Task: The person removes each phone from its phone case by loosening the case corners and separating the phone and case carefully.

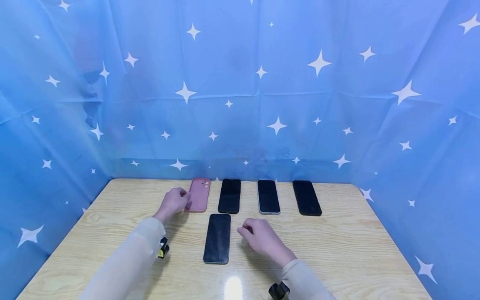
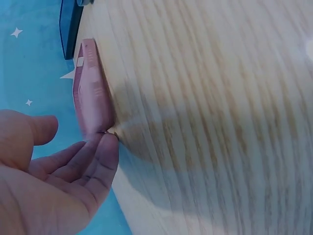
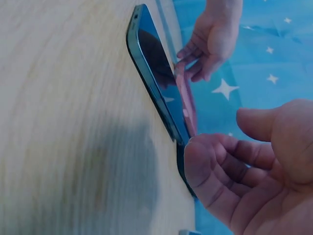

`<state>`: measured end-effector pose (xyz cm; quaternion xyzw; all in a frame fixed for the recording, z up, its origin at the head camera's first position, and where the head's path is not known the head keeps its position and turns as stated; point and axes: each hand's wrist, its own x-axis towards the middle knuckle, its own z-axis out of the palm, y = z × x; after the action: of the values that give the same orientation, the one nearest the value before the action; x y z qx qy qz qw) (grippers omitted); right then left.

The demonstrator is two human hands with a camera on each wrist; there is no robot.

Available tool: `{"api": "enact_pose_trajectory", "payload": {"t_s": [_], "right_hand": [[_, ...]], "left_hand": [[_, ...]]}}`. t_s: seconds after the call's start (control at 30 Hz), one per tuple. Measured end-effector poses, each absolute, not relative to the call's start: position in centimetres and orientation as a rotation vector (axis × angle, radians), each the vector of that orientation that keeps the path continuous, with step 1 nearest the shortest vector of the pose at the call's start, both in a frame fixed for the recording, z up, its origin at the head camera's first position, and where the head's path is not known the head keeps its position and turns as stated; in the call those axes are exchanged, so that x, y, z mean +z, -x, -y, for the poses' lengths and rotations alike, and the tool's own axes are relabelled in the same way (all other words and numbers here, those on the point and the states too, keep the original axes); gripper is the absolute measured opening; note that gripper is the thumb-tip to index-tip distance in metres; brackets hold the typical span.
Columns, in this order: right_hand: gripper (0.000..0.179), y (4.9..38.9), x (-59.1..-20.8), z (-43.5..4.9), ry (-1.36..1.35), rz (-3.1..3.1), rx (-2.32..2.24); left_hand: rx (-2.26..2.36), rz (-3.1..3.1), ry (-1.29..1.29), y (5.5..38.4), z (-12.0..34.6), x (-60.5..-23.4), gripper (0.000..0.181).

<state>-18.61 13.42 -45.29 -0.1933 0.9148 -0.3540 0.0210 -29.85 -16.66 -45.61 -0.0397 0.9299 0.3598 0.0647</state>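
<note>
On the light wood table lies a pink phone case [image 1: 199,195], camera openings at its upper right; whether a phone is inside I cannot tell. My left hand [image 1: 174,203] is at its left edge, fingertips touching the case [image 2: 93,103] in the left wrist view, the thumb held apart. Nearer to me, between the hands, a dark-screened phone [image 1: 218,238] lies flat. My right hand [image 1: 261,237] hovers just right of that phone [image 3: 154,73], its fingers loosely curled around nothing.
Along the table's back edge, right of the pink case, lie a black phone [image 1: 229,196], a phone with a pale rim [image 1: 268,197] and another black phone [image 1: 307,198]. A blue star-patterned curtain [image 1: 232,83] stands behind and at both sides of the table [image 1: 345,250].
</note>
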Motion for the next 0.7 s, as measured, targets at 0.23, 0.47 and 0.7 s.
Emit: {"api": "enact_pose_trajectory", "payload": {"t_s": [0.23,0.47,0.7], "right_hand": [[0.026,19.2,-44.6,-14.7,0.582,-2.895,-1.055],[0.017,19.8,-44.0,-16.1,0.522,-3.005,-1.044],[0.032,20.0,-43.5,-16.7,0.516,-3.049,-1.064]], "left_hand": [[1.051,-2.881,0.057,29.6,16.4,-44.9,0.047],[1.071,-3.036,-0.107,29.0,15.2,-44.1,0.045],[1.066,-3.063,-0.187,28.2,13.2,-43.6,0.054]]}}
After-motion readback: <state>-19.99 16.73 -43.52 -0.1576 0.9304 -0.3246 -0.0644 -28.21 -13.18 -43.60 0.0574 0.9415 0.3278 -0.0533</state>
